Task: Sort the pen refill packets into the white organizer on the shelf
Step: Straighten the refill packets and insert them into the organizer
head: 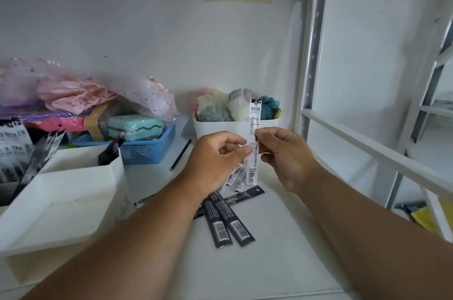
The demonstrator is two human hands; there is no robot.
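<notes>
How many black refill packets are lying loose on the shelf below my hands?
3 at least: two black packets side by side with barcodes toward the camera, one angled behind them. The left forearm may hide more.

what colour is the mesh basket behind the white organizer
Blue, seen in the head view: the mesh basket sits just behind the white organizer.

White shelf (282, 263) in view; on it, the white organizer (73, 201) at left; blue basket (149, 150) behind it; a white bin (220, 129) at the back; a dark pencil (181, 155) between them; black refill packets (224, 222) fanned out in the middle.
</notes>
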